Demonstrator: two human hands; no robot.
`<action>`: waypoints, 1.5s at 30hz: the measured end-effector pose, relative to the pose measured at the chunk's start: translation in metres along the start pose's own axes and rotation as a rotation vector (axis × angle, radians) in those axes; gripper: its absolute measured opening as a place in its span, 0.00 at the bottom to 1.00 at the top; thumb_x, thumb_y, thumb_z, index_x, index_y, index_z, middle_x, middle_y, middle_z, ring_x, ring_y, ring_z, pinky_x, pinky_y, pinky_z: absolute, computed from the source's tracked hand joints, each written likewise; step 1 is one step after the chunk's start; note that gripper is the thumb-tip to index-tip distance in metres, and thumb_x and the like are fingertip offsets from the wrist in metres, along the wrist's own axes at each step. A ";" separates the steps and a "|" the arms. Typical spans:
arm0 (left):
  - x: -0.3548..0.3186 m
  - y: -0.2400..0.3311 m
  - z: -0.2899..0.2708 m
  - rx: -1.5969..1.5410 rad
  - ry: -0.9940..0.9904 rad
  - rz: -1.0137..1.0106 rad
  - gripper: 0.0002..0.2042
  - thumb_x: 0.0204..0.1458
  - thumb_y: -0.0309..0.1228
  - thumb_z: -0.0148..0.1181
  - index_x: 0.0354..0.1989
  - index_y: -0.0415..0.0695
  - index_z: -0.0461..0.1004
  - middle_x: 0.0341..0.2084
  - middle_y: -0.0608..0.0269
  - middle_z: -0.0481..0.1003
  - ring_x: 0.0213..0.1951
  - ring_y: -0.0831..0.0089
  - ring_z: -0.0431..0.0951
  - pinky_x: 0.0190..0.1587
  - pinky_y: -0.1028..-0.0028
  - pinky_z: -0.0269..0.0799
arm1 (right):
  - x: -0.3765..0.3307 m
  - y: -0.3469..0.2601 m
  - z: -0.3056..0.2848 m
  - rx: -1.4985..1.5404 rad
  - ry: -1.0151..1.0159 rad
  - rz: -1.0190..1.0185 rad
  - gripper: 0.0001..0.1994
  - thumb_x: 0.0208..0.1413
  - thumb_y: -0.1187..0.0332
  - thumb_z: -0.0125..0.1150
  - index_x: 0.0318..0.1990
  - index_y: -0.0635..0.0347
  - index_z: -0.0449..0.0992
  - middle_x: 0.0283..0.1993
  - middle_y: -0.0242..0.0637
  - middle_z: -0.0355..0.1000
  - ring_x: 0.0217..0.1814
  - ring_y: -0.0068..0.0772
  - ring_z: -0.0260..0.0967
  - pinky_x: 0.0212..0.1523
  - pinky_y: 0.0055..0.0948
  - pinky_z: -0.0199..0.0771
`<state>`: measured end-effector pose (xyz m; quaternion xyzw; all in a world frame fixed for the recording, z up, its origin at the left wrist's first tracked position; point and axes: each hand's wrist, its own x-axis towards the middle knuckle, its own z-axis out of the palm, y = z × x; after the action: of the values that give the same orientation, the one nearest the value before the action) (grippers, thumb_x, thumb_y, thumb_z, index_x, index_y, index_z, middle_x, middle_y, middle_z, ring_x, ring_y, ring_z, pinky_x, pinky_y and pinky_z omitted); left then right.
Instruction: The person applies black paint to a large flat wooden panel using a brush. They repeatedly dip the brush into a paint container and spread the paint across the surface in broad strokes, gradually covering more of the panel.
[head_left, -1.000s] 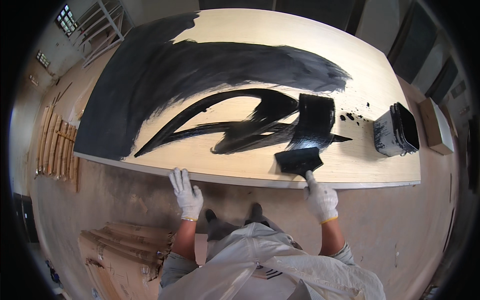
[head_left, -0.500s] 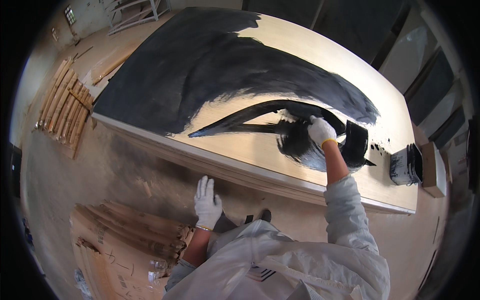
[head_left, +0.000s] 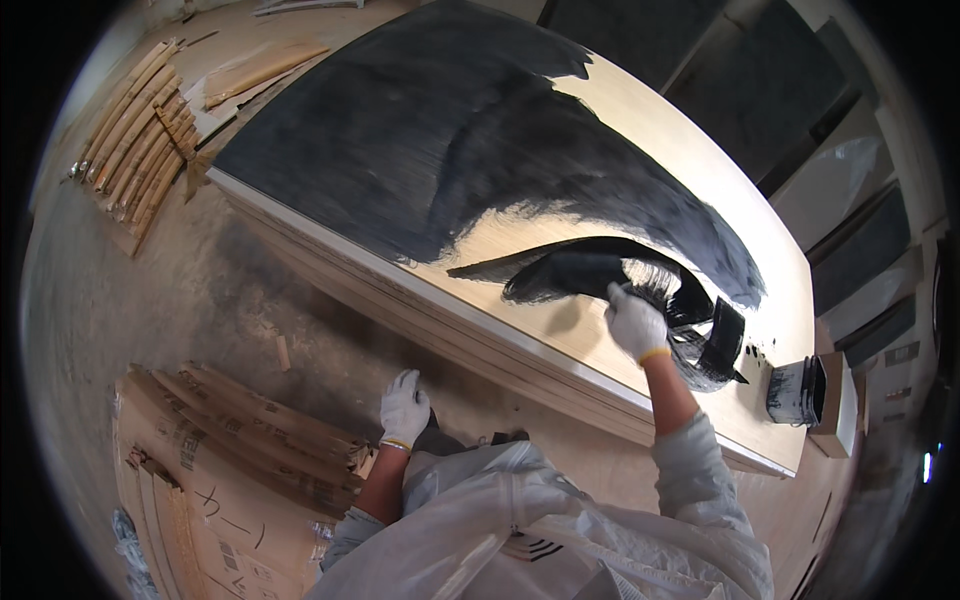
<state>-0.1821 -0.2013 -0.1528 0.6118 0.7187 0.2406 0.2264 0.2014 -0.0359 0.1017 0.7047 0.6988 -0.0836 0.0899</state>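
My right hand (head_left: 636,325), in a white knit glove with a yellow cuff, is closed low over the pale wood board (head_left: 540,318). Whatever it grips is hidden by the glove and the dark paint. Glossy black paint (head_left: 570,274) lies in a thick curved streak to the left of its fingers, and a streaky, thinly coated patch shows just above them. Dull black paint (head_left: 340,140) covers the board's far left part. Gloved in the same way, my left hand (head_left: 405,410) hangs off the board's near edge, open and holding nothing, its fingers loosely bent.
A paint-smeared bucket (head_left: 795,392) stands at the board's right end, beside a pale box (head_left: 836,405). The board tops a stack of sheets (head_left: 430,325). Flattened cardboard (head_left: 240,470) lies near left, and bundled brown strips (head_left: 140,140) lie farther back. Dark panels (head_left: 765,75) lean behind.
My right hand has moved nearer and slightly left on the board, and the black streak beside it has changed shape. My left hand's fingers have bent a little. The view has turned.
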 end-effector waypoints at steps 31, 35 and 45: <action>-0.057 -0.194 0.070 -0.672 -0.302 -0.786 0.12 0.62 0.32 0.61 0.44 0.36 0.86 0.32 0.62 0.83 0.32 0.74 0.78 0.36 0.70 0.76 | -0.017 0.117 0.009 0.047 -0.003 0.344 0.21 0.68 0.61 0.51 0.66 0.47 0.79 0.52 0.56 0.83 0.55 0.59 0.83 0.56 0.56 0.80; -0.062 -0.183 0.069 -0.413 -0.482 -0.480 0.11 0.63 0.31 0.58 0.44 0.39 0.85 0.28 0.63 0.81 0.30 0.68 0.80 0.32 0.68 0.77 | 0.027 0.170 -0.010 0.017 0.057 0.345 0.19 0.65 0.64 0.54 0.59 0.54 0.82 0.53 0.52 0.84 0.53 0.58 0.84 0.54 0.53 0.83; -0.112 -0.127 0.076 -0.288 -0.423 -0.340 0.14 0.60 0.34 0.59 0.41 0.40 0.89 0.34 0.54 0.86 0.28 0.66 0.82 0.34 0.65 0.79 | -0.050 0.150 -0.024 -0.011 -0.161 0.186 0.21 0.67 0.57 0.54 0.62 0.55 0.78 0.54 0.49 0.85 0.57 0.53 0.83 0.55 0.51 0.83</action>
<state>-0.2162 -0.3237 -0.2882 0.4810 0.7061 0.1662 0.4924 0.3509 -0.0794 0.1389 0.7569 0.6215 -0.1272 0.1570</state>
